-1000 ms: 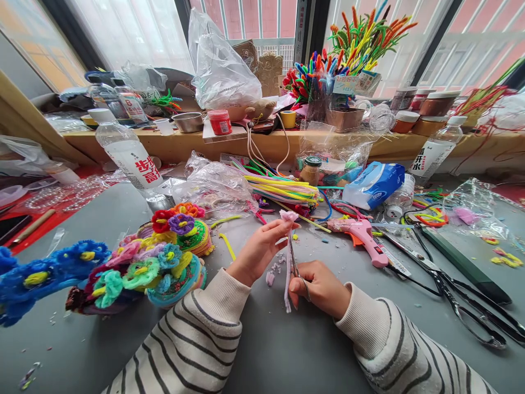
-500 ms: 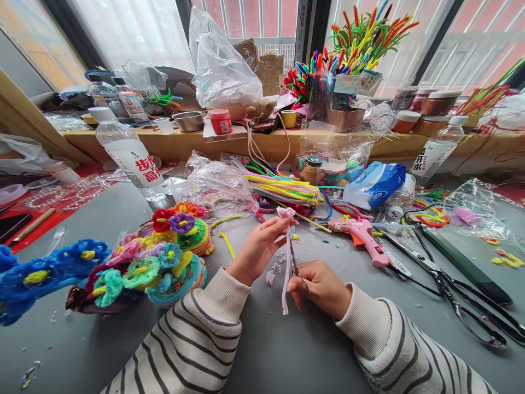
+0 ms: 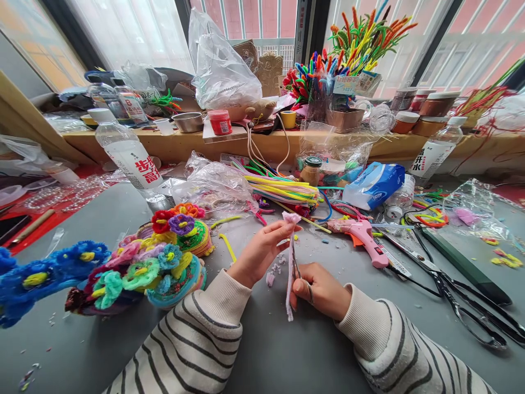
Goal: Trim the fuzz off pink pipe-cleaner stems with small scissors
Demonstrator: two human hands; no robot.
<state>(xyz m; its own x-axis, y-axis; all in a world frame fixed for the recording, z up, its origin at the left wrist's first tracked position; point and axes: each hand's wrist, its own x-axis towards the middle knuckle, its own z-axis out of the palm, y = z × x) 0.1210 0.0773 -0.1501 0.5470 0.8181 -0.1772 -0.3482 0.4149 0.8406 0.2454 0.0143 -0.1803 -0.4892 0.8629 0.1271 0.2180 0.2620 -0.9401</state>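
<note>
My left hand (image 3: 260, 253) pinches the upper part of a pale pink pipe cleaner (image 3: 290, 284), which hangs down over the grey table (image 3: 287, 350); its curled top shows above my fingertips. My right hand (image 3: 322, 290) is closed round small scissors (image 3: 296, 268), whose blades point up along the pipe cleaner. Pink fluff trimmings (image 3: 273, 272) lie on the table between my hands. To the left sits a pile of colourful pipe-cleaner flowers (image 3: 164, 260).
A pink glue gun (image 3: 363, 234) lies right of my hands, with large black scissors (image 3: 467, 306) beyond it. Loose pipe cleaners (image 3: 283, 189), a blue tissue pack (image 3: 373, 185), bottles (image 3: 127, 153) and plastic bags crowd the back. Blue fuzzy flowers (image 3: 36, 276) lie far left.
The pipe cleaner and both hands have dropped slightly. My right hand has closed tighter on the scissors and sits lower, close to the pipe cleaner.
</note>
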